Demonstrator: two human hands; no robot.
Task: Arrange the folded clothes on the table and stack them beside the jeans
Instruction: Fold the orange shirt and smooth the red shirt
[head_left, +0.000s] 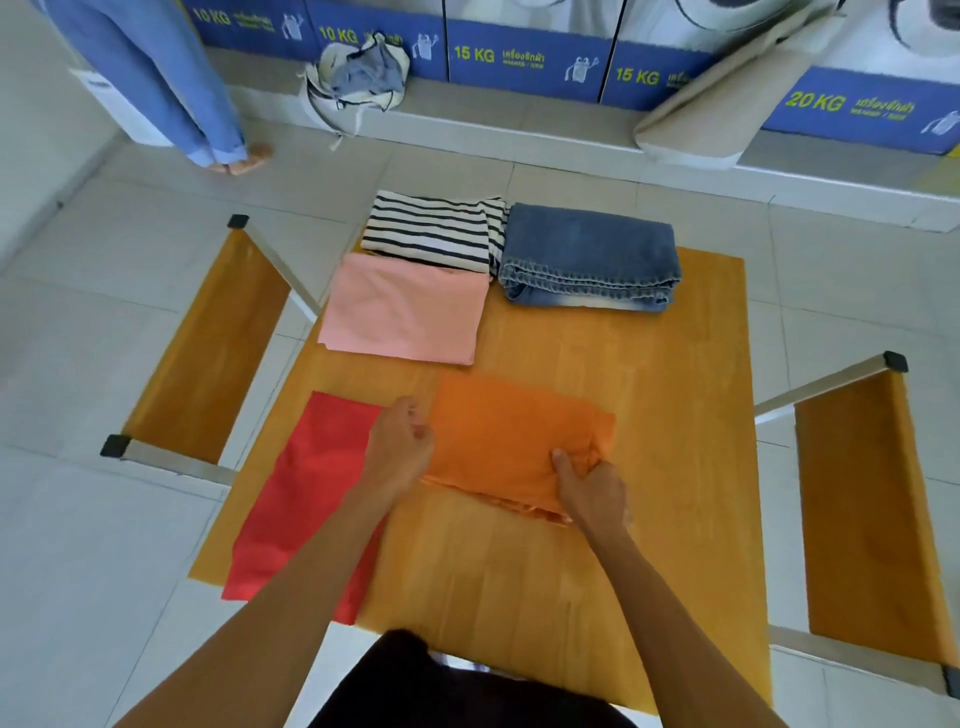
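Partly under the left hand (400, 449): red cloth (306, 499).

Smooth wooden table (649, 467), denim jeans (587, 249)

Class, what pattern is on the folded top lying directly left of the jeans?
The top left of the jeans has black and white stripes, seen in the head view.

Bright, even daylight; soft shadows, slight blur, wide-angle bending at edges.
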